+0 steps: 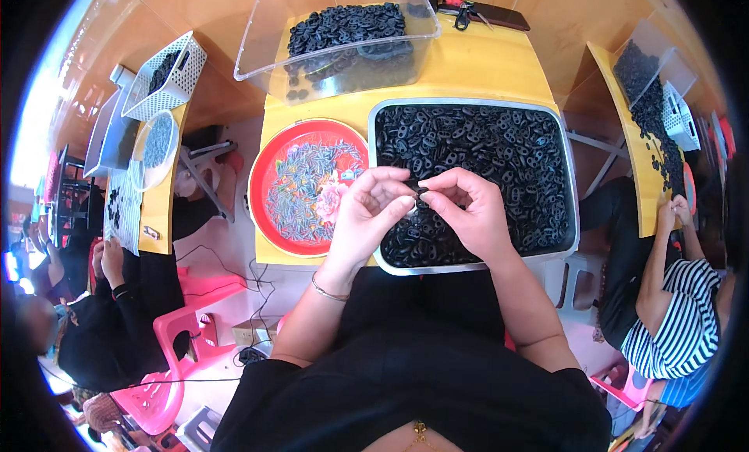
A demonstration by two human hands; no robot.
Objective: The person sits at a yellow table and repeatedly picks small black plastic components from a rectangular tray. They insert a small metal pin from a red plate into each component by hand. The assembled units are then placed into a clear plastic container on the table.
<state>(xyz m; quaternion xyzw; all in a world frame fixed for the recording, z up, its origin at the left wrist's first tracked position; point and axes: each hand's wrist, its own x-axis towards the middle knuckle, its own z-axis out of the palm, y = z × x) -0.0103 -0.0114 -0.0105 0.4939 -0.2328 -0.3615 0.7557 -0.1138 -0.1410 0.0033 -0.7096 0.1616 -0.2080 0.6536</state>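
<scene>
Above the near left part of a metal tray (573,218), my two hands come together at the fingertips. Between them is a small black piece (419,190), largely hidden by the fingers. My left hand (370,210) pinches it from one side, thumb and forefinger closed. From the other side my right hand (473,214) grips it, also closed. Many loose black pieces with two holes (499,155) fill the tray. Left of it, a round red tray (260,188) with a flower pattern holds many slim greyish pieces (300,198).
A clear plastic bin (261,69) with black parts stands at the back of the yellow table (484,73). Scissors (463,16) lie at the far edge beside a dark flat case (499,16). Co-workers sit at yellow tables on both sides, near pink chairs (175,335). Cables (257,276) run across the floor.
</scene>
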